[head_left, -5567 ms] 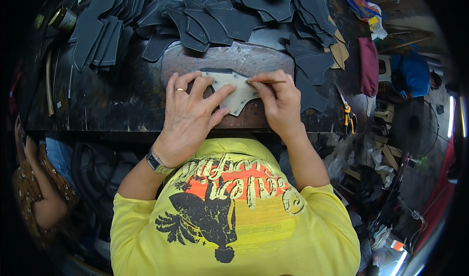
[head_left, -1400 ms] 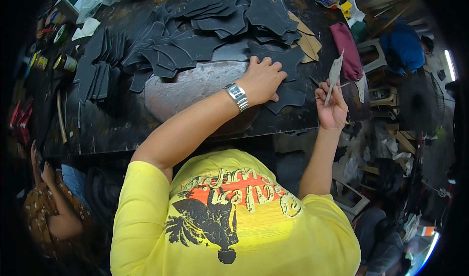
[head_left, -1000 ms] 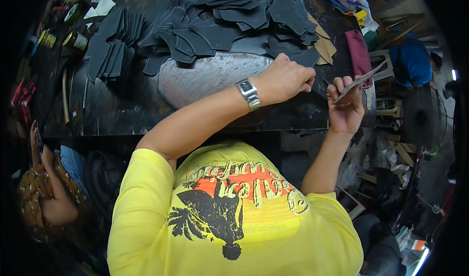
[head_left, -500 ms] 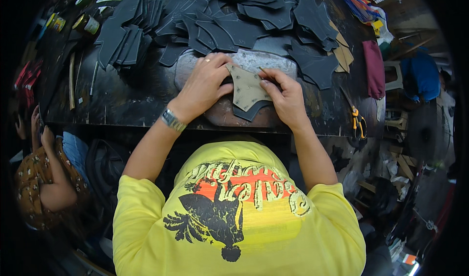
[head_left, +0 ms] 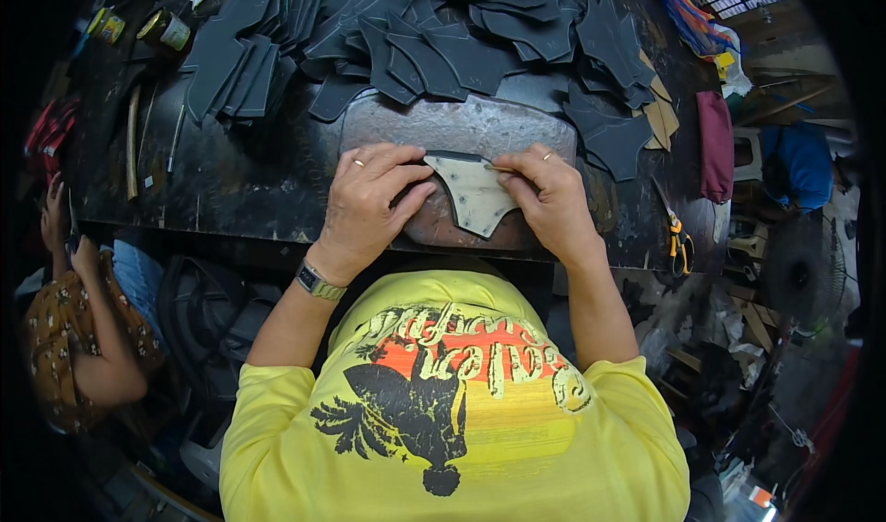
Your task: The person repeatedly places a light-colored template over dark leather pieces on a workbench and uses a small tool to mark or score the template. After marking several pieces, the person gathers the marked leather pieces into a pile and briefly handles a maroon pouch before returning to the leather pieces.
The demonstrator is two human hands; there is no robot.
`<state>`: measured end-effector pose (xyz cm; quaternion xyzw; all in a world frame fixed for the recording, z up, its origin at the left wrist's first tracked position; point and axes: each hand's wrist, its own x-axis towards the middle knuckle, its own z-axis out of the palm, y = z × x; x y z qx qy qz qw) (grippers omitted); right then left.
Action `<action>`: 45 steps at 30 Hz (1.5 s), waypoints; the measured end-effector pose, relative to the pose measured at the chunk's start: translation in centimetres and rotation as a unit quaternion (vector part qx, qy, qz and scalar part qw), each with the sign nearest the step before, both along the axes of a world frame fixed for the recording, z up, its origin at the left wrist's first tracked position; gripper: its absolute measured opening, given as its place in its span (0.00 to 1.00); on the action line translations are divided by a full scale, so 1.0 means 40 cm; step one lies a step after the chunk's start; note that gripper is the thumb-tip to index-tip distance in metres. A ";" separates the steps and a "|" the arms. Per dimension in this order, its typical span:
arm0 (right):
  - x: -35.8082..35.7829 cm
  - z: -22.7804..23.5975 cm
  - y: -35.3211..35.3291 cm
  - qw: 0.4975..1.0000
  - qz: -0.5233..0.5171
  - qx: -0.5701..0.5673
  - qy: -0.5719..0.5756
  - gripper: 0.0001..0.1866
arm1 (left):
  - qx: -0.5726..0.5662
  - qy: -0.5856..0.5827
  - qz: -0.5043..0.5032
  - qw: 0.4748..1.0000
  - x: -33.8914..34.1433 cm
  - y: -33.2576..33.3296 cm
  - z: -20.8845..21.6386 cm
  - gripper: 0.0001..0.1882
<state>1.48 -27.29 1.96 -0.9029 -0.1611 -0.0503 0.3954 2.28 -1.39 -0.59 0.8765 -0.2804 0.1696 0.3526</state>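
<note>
A beige pattern piece [head_left: 472,190] with curved edges and dark dots lies over a black cut piece [head_left: 457,156], whose rim shows around it. The fingertips of my left hand [head_left: 367,199] press at the left corner of the two layers, fingers bent. At their right upper edge, my right hand [head_left: 556,194] pinches a thin stick-like tool [head_left: 496,168]; most of it is hidden, so I cannot tell its kind. Both layers rest on a worn grey-brown slab [head_left: 461,123] near the table's front edge.
Piles of black cut pieces [head_left: 415,51] cover the far table. Orange-handled scissors [head_left: 679,245] lie right, near a maroon cloth [head_left: 713,148]. Left are a wooden stick [head_left: 133,144], a thin rod [head_left: 175,139] and a jar [head_left: 166,31]. Another person's arm [head_left: 106,328] shows lower left.
The pattern piece has turned and come to lie more squarely over the black piece. My left hand has moved nearer to me, and the right hand with its tool has also come nearer.
</note>
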 end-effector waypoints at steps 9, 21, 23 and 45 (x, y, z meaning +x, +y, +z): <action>-0.002 0.002 0.011 1.000 -0.015 0.000 0.006 0.10 | 0.006 0.016 0.016 1.000 0.005 -0.010 0.011 0.11; 0.011 0.008 -0.002 0.997 -0.021 0.032 0.062 0.09 | 0.060 -0.008 -0.020 0.998 -0.018 -0.004 0.002 0.15; 0.010 0.008 0.000 0.997 -0.024 0.030 0.063 0.09 | 0.073 0.008 -0.026 0.997 -0.028 -0.002 0.008 0.16; -0.005 -0.009 0.012 0.999 -0.034 0.005 0.007 0.09 | 0.104 0.026 -0.065 0.992 -0.052 0.003 0.003 0.18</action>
